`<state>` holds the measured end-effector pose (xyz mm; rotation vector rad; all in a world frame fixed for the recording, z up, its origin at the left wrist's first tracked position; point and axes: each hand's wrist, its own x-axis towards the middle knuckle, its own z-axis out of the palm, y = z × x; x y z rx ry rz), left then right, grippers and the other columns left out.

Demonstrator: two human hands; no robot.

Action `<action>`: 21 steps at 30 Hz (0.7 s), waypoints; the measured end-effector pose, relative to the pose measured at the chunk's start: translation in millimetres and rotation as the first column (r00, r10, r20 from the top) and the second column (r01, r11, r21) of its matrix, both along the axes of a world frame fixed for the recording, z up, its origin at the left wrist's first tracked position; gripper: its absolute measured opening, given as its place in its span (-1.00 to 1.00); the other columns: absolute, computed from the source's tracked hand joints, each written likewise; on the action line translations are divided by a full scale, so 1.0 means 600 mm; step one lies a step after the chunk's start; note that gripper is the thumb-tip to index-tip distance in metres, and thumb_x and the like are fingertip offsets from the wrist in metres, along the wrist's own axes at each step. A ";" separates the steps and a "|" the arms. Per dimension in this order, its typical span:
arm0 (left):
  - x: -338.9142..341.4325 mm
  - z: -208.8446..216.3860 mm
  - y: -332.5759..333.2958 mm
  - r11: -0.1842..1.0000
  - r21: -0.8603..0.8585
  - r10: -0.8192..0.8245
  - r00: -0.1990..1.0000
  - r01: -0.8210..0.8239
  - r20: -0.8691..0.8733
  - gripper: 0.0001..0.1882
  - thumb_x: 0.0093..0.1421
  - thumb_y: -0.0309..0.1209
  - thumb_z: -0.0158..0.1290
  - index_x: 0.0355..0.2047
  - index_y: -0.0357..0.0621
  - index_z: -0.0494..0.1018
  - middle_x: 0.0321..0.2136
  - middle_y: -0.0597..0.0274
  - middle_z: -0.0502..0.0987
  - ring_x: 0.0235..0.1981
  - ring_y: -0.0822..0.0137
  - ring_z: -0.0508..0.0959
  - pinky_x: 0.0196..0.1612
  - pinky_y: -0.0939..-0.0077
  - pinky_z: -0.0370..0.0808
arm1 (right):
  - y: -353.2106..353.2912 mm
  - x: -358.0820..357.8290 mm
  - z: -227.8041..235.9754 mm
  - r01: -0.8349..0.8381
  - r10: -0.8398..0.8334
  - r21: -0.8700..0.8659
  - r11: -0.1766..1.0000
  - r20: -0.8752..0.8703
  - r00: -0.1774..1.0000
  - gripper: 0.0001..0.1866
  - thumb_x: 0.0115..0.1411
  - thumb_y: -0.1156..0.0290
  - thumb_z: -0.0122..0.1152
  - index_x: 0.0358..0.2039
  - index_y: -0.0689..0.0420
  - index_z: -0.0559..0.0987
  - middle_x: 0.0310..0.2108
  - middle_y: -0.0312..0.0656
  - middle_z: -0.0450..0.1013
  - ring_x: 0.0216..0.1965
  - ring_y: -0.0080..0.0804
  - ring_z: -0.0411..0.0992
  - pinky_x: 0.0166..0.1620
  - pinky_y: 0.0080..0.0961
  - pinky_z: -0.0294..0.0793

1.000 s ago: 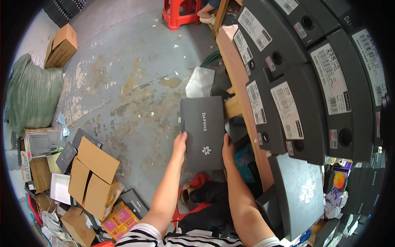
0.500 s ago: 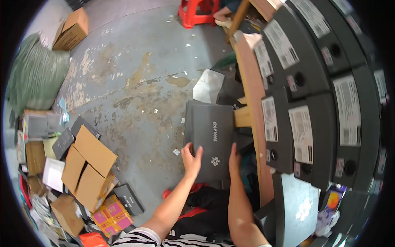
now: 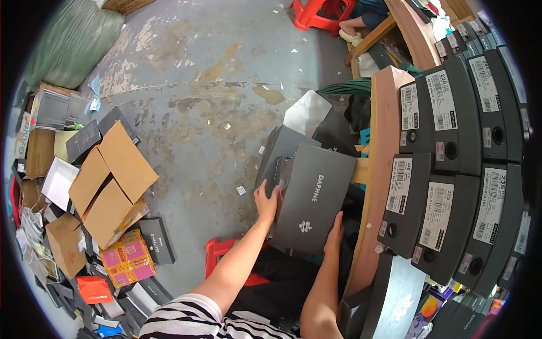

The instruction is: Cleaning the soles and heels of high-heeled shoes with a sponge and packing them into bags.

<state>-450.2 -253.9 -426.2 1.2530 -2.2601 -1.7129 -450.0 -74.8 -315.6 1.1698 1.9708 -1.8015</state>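
A dark grey shoebox (image 3: 316, 198) with a white flower mark on top is between my two hands, turned at a slant. My left hand (image 3: 266, 202) grips its left side, thumb near the upper edge. Along that side a narrow gap shows part of the inside; what lies in it is too blurred to name. My right hand (image 3: 335, 234) is closed on the right edge, fingers mostly hidden underneath. Just beyond, another dark grey shoebox (image 3: 291, 140) lies partly covered, with a pale sheet (image 3: 307, 113) behind it.
Stacked, labelled shoeboxes (image 3: 443, 214) fill a wooden-edged bench (image 3: 367, 226) on my right. To the left are an open cardboard carton (image 3: 116, 169), a taped carton (image 3: 129, 259) and loose packaging. Far off, a person's foot (image 3: 351, 35) is by a red stool (image 3: 316, 14).
The shoebox has turned clockwise, and a gap now shows at its left side. My right hand has moved lower along its edge. The whole view has shifted.
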 end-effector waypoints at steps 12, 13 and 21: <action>-0.017 -0.008 -0.047 0.873 -0.160 -0.481 0.866 0.460 -0.138 -0.62 0.20 -0.25 -0.08 -0.06 -0.25 0.34 -0.49 -0.06 0.51 -0.41 0.02 0.50 -0.31 0.27 0.43 | -0.084 0.173 0.185 -0.228 0.252 0.180 0.957 -0.124 0.960 -0.62 0.17 0.15 0.08 -0.47 0.28 0.47 -0.55 -0.33 0.38 -0.45 -0.62 0.27 -0.38 -0.59 0.28; -0.022 0.008 -0.037 0.881 -0.173 -0.469 0.864 0.441 -0.184 -0.63 0.20 -0.27 -0.08 -0.07 -0.25 0.35 -0.48 -0.03 0.50 -0.41 0.07 0.49 -0.32 0.30 0.43 | -0.091 0.178 0.226 -0.268 0.291 0.219 0.938 -0.079 0.954 -0.61 0.12 0.13 0.15 -0.47 0.28 0.46 -0.57 -0.28 0.40 -0.47 -0.61 0.29 -0.40 -0.57 0.30; -0.018 0.344 -0.076 0.854 0.201 -0.368 0.832 0.479 -0.415 -0.72 0.20 -0.35 -0.07 -0.15 -0.27 0.38 -0.35 0.20 0.50 -0.34 0.37 0.47 -0.26 0.54 0.41 | -0.094 0.303 0.496 -0.296 0.438 0.392 0.871 -0.346 0.830 -0.52 -0.12 0.09 0.37 -0.48 0.25 0.41 -0.65 -0.07 0.38 -0.60 -0.28 0.42 -0.47 -0.50 0.39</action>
